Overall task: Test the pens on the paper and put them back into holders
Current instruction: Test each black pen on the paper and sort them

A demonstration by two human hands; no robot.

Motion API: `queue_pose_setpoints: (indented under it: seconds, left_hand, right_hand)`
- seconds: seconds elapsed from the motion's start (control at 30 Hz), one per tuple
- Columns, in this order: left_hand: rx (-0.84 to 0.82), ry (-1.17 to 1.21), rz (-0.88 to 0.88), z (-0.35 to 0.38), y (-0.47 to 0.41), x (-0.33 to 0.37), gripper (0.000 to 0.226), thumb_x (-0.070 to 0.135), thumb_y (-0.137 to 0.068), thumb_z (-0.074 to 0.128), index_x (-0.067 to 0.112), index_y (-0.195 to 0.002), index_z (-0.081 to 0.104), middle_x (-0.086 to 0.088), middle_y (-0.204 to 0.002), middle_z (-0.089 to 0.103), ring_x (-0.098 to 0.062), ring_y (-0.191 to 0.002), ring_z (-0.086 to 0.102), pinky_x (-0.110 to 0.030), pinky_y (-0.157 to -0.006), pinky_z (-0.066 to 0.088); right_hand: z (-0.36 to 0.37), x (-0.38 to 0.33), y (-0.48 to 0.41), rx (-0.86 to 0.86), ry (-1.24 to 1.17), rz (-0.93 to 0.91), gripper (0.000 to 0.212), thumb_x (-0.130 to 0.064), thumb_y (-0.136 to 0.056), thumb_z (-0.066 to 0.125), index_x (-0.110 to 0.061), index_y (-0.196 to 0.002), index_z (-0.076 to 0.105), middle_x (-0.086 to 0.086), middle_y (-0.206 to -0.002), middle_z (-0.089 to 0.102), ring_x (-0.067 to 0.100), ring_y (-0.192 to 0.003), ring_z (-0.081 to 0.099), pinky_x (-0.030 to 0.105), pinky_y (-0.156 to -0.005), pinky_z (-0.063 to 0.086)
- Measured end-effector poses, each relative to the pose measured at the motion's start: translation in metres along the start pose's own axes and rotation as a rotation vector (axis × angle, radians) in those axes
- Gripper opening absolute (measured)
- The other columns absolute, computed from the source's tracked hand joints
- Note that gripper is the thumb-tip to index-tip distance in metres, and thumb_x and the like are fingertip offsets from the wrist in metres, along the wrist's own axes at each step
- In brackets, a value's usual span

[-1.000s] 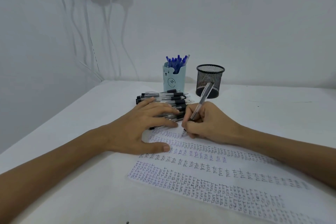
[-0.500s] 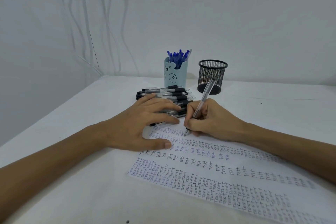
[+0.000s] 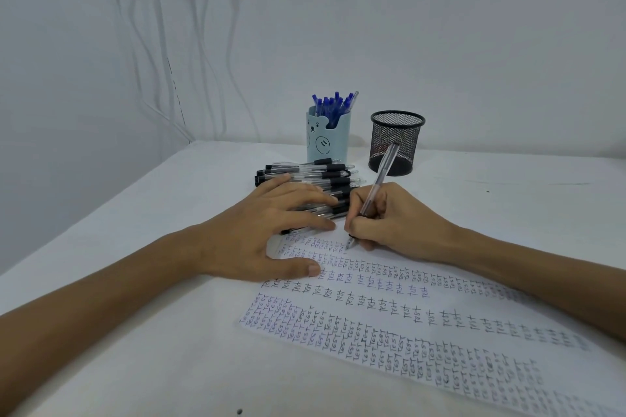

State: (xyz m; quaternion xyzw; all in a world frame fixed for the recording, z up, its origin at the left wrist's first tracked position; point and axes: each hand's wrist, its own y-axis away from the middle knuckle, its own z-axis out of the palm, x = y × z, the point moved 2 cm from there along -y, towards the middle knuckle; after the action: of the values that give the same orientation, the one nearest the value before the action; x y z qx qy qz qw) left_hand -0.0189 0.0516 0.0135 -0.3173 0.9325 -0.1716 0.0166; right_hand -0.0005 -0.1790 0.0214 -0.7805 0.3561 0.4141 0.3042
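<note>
We see the right hand (image 3: 389, 217) curled round a clear-barrelled ballpoint pen with a dark grip (image 3: 379, 179). Its tip touches the white paper sheet filled with rows of handwritten "TEST" (image 3: 406, 325), near the sheet's far left corner. The pen leans back toward one o'clock.

The left hand (image 3: 261, 234) lies flat, fingers straight and spread. The thumb is on the sheet's left edge and the fingers lie across the pile of clear black-capped pens (image 3: 315, 173) at twelve o'clock of the sheet.

Beyond the pile, at twelve o'clock, stands the pale blue bear-faced holder (image 3: 327, 142) full of blue-capped pens (image 3: 333, 103). The round black wire-mesh holder (image 3: 396, 142) stands just beside it at three o'clock, not touching.

The white tabletop (image 3: 135, 349) stretches wide at seven o'clock of the sheet and at two o'clock past the mesh holder. Its far edge meets the wall. The sheet's right end runs out of view at four o'clock.
</note>
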Motion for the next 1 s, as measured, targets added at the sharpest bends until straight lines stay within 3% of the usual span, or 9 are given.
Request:
queue_pose_setpoints:
  seconds: [0.23,0.43,0.73,1.0]
  left_hand:
    - [-0.001,-0.005,0.003,0.0002,0.0,-0.0003,0.058,0.067,-0.097,0.058,0.035,-0.145,0.06,0.016,-0.164,0.039,-0.003,-0.155,0.026,-0.047,-0.131,0.012]
    - [-0.001,0.011,0.0,0.0002,0.0,-0.0005,0.059,0.068,-0.097,0.058,0.035,-0.145,0.06,0.015,-0.164,0.039,-0.004,-0.156,0.027,-0.052,-0.129,0.015]
    - [-0.004,0.005,-0.006,-0.0002,-0.0001,0.0001,0.059,0.068,-0.097,0.056,0.034,-0.145,0.06,0.015,-0.164,0.039,-0.003,-0.156,0.026,-0.048,-0.131,0.012]
    - [0.001,0.009,-0.003,-0.0001,-0.0002,0.0007,0.059,0.068,-0.097,0.057,0.034,-0.145,0.061,0.014,-0.164,0.039,-0.004,-0.156,0.027,-0.05,-0.13,0.014]
  right_hand:
    - [-0.0002,0.0004,-0.0013,-0.001,0.004,0.002,0.009,0.006,-0.089,0.063,0.004,-0.08,0.062,0.018,-0.06,0.064,0.016,-0.051,0.053,0.019,-0.05,0.042]
    - [0.0,-0.0002,-0.001,0.03,0.031,-0.008,0.007,0.004,-0.088,0.063,0.005,-0.081,0.062,0.021,-0.06,0.063,0.015,-0.051,0.051,0.019,-0.05,0.041]
    - [-0.0008,0.0002,-0.0003,0.015,0.014,-0.008,0.008,0.006,-0.089,0.062,0.008,-0.081,0.061,0.009,-0.055,0.062,0.012,-0.048,0.05,0.017,-0.05,0.04]
    - [-0.0007,0.0003,-0.0008,0.045,0.006,-0.006,0.007,0.005,-0.088,0.063,0.007,-0.082,0.061,0.01,-0.055,0.061,0.007,-0.045,0.049,0.014,-0.049,0.039]
